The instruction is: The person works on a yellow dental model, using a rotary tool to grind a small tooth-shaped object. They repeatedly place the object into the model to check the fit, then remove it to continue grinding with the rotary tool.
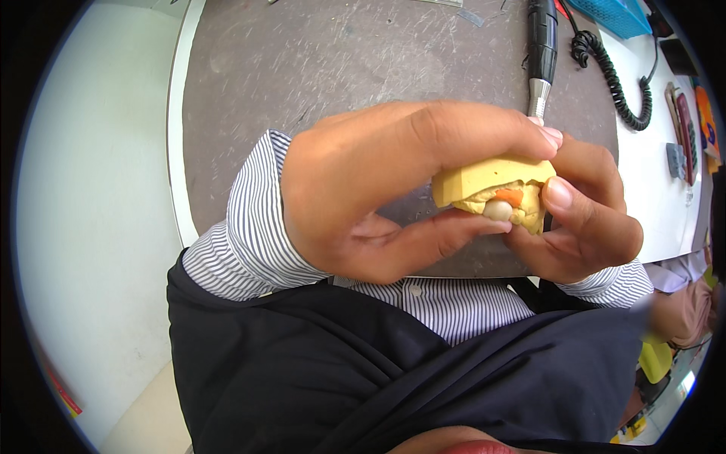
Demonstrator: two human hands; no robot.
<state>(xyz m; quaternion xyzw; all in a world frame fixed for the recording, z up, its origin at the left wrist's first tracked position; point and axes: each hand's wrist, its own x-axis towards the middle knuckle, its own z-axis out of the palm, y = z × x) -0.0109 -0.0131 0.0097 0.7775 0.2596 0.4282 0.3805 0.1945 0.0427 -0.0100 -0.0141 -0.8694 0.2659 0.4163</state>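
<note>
A yellow dental plaster model (490, 178) is held up in front of my chest, above the work mat. My left hand (378, 163) is closed on it, fingers curved over its upper side and the thumb from below against a whitish tooth crown (497, 210). Just above the crown, an orange patch (511, 197) shows on the model's gum area. My right hand (594, 216) grips the model's right end, its thumb on the front face. The back of the model and several fingertips are hidden.
A black and silver rotary handpiece (542, 49) lies beyond my right hand, with a coiled black cord (631, 102) beside it. The scratched brown mat (302, 53) covers the white table (654, 174). A blue basket (616, 17) stands far right. Another person's arm (677, 314) shows at right.
</note>
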